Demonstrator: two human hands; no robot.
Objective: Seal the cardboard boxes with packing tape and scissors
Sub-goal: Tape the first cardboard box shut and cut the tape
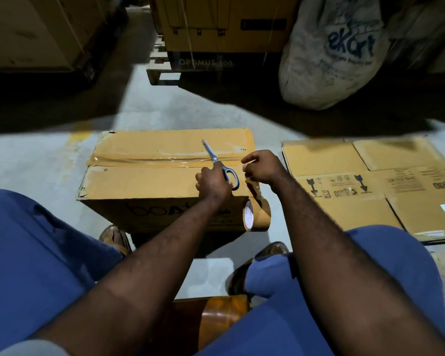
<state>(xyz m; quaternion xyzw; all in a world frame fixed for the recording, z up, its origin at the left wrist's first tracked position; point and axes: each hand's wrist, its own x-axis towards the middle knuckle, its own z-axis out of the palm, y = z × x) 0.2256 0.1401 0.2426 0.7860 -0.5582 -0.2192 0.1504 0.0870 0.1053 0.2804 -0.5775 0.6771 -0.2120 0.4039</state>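
One assembled cardboard box (pixel 144 181) stands on the concrete floor (pixel 36 160) right in front of the seated person, between the knees, its top flaps down and one glossy band of brown tape (pixel 149 160) laid along the centre seam from side to side. One pair of scissors (pixel 216 163) lies over the right part of that seam, blades together and pointing away. The left hand (pixel 212 185) grips them, fingers curled round the grey-blue handles, and rests on the box top. Just to the right, the right hand (pixel 261 167) is at the box's right edge, its fingers curled and pinching a strip of tape that runs down to the one roll of packing tape (pixel 257 214) beside the box's near right corner; whether the roll hangs free or leans on the box cannot be told. To the right of the box, flattened cartons (pixel 370 191) lie on the floor in a low stack; at least two sheets show. Two brown shoes (pixel 116 237) show below the box, under blue trouser legs. Farther off stand one wooden pallet (pixel 159 70) carrying a large carton (pixel 226 24), one white printed sack (pixel 329 52) to its right, and more cartons in the dim far left.
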